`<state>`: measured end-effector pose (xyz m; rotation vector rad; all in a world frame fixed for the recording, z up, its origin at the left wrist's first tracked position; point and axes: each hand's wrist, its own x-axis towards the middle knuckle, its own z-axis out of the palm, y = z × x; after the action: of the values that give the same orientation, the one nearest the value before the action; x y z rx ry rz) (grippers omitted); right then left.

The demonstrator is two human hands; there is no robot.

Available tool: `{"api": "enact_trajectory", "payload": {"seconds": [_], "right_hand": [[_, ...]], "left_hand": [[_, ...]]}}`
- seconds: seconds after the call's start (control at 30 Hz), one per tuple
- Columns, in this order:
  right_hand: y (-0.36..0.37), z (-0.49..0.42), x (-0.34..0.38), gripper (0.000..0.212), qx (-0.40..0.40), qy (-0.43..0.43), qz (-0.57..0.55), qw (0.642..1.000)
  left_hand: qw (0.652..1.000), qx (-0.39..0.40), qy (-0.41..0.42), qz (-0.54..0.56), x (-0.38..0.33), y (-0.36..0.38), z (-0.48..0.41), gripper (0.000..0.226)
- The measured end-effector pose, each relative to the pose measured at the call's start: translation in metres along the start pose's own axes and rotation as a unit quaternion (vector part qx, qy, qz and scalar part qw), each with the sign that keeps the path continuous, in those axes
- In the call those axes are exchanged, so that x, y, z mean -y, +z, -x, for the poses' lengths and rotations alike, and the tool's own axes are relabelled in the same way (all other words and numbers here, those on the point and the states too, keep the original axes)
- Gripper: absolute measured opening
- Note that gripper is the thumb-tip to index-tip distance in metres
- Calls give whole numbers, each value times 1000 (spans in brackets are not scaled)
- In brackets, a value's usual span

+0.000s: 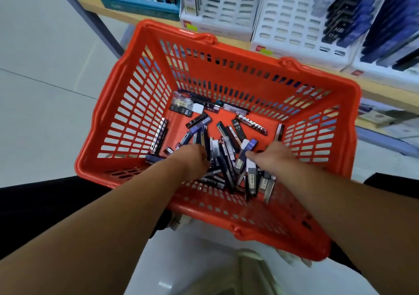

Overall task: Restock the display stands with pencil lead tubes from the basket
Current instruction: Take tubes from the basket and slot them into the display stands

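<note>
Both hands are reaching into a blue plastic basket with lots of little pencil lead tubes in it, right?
Not quite: the basket is not blue. The head view shows the left hand and the right hand reaching into an orange-red slotted plastic basket with lots of little pencil lead tubes in it.

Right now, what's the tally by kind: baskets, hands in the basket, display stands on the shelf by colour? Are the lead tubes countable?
Orange basket: 1
Hands in it, left hand and right hand: 2
Teal display stand: 1
White display stands: 3
Total: 7
Lead tubes: piled and overlapping, no reliable count.
</note>
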<state>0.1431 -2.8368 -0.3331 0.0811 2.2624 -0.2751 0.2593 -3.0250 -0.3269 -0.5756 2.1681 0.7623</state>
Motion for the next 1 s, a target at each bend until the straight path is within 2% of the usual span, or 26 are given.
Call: {"api": "enact_trajectory", "payload": {"seconds": [0.07, 0.13, 0.2, 0.3, 0.37, 0.5, 0.63, 0.8, 0.9, 1.0], "right_hand": [[7, 15, -5, 49, 2, 38, -121, 992], [11, 26, -10, 49, -34, 49, -184, 981], [12, 36, -16, 57, -42, 79, -234, 968], [19, 48, -26, 79, 35, 132, -318, 938], [27, 49, -26, 81, 50, 148, -325, 933], [53, 31, -14, 77, -8, 164, -288, 944], [74, 8, -11, 83, -26, 187, -254, 949], [72, -6, -11, 61, -24, 170, -377, 910], [71, -9, -14, 39, -7, 149, -400, 904], [69, -4, -13, 34, 19, 134, -437, 889]], "left_hand": [[1000, -4, 15, 11, -8, -1, 5, 25], [999, -4, 28, 16, -12, 1, 8, 26], [999, -6, 36, 16, -13, 3, 10, 25], [999, 6, 52, 5, -8, 2, 10, 23], [998, 16, 57, -12, -4, -1, 11, 23], [997, 28, 46, -53, 14, -14, 6, 25], [996, 58, -10, -74, 27, -24, 4, 25], [988, 137, -15, -69, 25, -20, -13, 35], [986, 155, -11, -53, 16, -19, -18, 38], [987, 159, -32, -23, 14, -16, -21, 40]]}}
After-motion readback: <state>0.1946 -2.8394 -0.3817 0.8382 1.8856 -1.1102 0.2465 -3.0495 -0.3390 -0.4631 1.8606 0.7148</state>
